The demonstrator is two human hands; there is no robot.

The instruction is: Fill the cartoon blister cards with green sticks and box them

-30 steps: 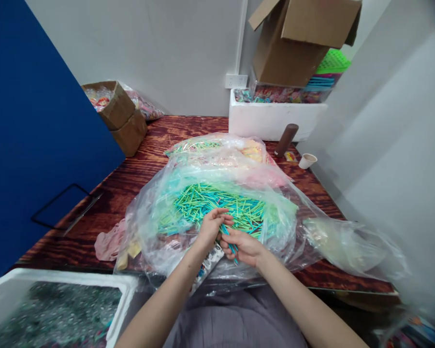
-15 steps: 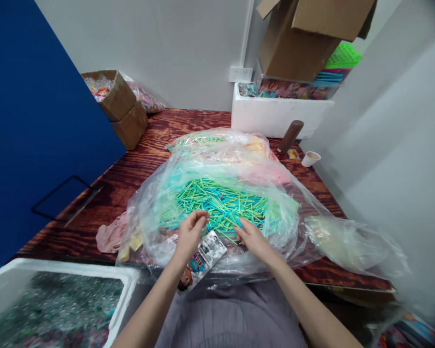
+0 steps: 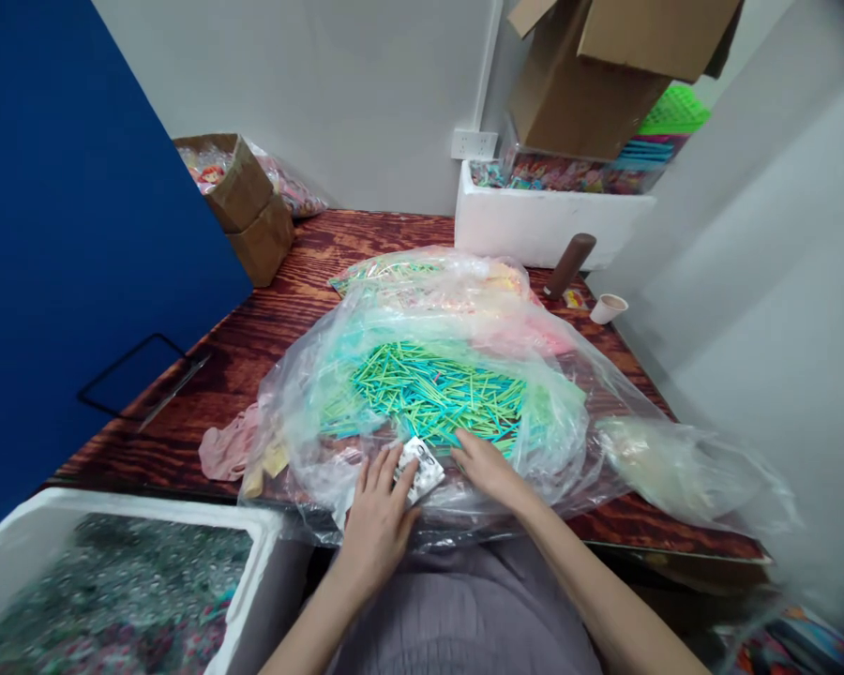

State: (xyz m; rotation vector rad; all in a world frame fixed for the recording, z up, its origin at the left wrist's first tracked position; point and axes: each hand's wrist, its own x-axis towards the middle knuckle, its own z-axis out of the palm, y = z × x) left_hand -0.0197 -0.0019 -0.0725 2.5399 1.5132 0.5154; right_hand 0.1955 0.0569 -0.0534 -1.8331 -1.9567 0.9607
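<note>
Thin green and blue sticks lie in a loose heap inside a spread clear plastic bag before me. My left hand rests palm down over a small printed packet, fingers stretched out. The packet's white and black end shows past the fingers; much of the rest is under the hand. At the near edge of the heap is my right hand, its fingers loosely bent and a little apart. No stick can be made out between them.
A white foam box of shiny wrappers stands at lower left. Pink cloth lies left of the bag, another clear bag to the right. Farther back are a brown cylinder, a paper cup and a white foam box.
My left hand has turned palm down and moved lower, over the printed packet, covering most of it. My right hand stays near the heap's edge. The view has shifted slightly.
</note>
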